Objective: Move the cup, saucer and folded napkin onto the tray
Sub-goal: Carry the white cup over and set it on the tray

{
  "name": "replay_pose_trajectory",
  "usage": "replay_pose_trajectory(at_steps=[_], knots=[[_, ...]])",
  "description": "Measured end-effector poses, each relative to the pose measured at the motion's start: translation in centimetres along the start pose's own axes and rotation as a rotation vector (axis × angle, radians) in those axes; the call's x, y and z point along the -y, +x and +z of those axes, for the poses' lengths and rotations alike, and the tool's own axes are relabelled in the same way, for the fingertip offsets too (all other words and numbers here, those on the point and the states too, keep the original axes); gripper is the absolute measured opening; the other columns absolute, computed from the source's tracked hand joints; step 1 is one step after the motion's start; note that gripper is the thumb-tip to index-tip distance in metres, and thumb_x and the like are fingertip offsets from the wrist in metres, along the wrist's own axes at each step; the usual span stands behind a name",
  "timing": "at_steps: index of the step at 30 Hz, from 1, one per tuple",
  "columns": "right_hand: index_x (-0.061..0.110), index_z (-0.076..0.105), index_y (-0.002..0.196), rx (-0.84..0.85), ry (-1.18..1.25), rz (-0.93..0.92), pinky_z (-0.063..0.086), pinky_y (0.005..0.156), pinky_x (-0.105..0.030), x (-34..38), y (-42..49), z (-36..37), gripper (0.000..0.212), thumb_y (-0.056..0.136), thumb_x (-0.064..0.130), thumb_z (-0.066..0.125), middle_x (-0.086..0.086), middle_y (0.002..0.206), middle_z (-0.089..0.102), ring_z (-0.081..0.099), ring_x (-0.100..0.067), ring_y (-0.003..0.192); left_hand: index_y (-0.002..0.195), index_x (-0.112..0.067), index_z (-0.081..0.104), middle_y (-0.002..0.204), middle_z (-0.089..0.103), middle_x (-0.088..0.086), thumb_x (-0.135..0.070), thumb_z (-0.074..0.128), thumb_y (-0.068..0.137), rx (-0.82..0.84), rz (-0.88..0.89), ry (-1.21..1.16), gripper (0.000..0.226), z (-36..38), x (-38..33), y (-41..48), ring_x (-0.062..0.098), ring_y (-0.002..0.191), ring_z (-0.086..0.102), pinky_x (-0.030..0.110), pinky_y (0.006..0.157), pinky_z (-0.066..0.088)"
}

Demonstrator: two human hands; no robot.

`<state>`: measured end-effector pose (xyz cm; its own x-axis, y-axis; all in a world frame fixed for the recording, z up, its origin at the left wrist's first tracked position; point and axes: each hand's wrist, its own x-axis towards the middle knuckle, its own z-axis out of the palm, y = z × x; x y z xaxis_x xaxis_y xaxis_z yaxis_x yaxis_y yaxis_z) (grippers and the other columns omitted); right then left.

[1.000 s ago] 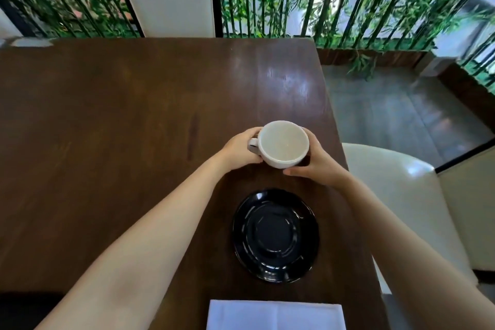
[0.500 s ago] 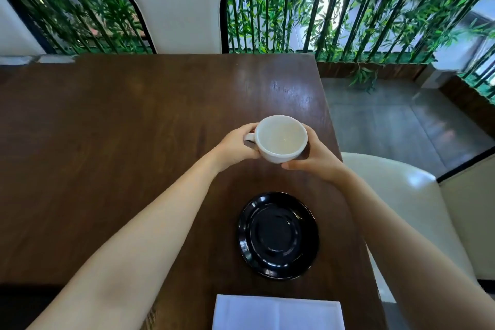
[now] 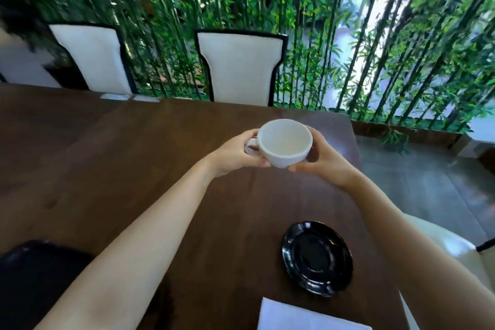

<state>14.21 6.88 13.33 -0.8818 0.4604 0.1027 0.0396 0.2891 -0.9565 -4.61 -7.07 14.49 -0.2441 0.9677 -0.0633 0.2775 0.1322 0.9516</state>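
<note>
I hold an empty white cup [image 3: 284, 142] in the air above the dark wooden table [image 3: 134, 163]. My left hand [image 3: 235, 154] grips it at the handle side and my right hand [image 3: 321, 158] cups its other side. A glossy black saucer [image 3: 317, 258] lies bare on the table near its right edge, below the cup. A folded white napkin [image 3: 302, 316] lies at the near edge, partly cut off by the frame. A dark object [image 3: 37, 276] at the lower left might be the tray; I cannot tell.
Two white chairs with black frames [image 3: 239, 67] [image 3: 96, 57] stand at the table's far side before a bamboo screen. A white seat [image 3: 450, 241] sits to my right, beside the table's right edge. Grey floor lies beyond it.
The cup has been lifted higher and away from the saucer, still in both hands. My view has tilted up and turned left, bringing a second chair and the dark object into sight.
</note>
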Motion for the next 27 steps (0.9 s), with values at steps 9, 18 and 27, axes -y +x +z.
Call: replay_pose_trajectory(at_steps=[9, 18, 27], knots=[[0.019, 0.029, 0.138, 0.195, 0.049, -0.091, 0.046, 0.09, -0.013, 6.0, 3.1, 12.1, 0.088, 0.068, -0.009, 0.076, 0.005, 0.132, 0.046, 0.049, 0.005, 0.118, 0.133, -0.026, 0.045, 0.119, 0.059, -0.016, -0.015, 0.082, 0.066, -0.244, -0.018, 0.034, 0.077, -8.5, 0.5, -12.4, -0.008, 0.102, 0.058, 0.008, 0.072, 0.05], [0.045, 0.038, 0.123, 0.428, 0.046, -0.14, 0.047, 0.092, -0.016, 8.7, 6.0, 27.3, 0.082, 0.067, 0.003, 0.08, 0.007, 0.131, 0.048, 0.048, -0.003, 0.121, 0.13, -0.026, 0.048, 0.12, 0.062, -0.011, -0.018, 0.083, 0.065, -0.477, -0.13, 0.04, 0.074, -16.4, 4.6, -26.2, 0.004, 0.109, 0.059, 0.027, 0.091, 0.049], [0.024, 0.03, 0.135, 0.598, 0.071, -0.099, 0.044, 0.094, -0.016, 8.3, 7.2, 40.7, 0.086, 0.068, 0.0, 0.079, 0.0, 0.136, 0.041, 0.042, -0.01, 0.124, 0.123, -0.03, 0.053, 0.116, 0.063, -0.013, -0.014, 0.083, 0.064, -0.626, -0.288, 0.006, 0.068, -21.4, 10.8, -35.8, 0.004, 0.107, 0.059, 0.022, 0.083, 0.049]])
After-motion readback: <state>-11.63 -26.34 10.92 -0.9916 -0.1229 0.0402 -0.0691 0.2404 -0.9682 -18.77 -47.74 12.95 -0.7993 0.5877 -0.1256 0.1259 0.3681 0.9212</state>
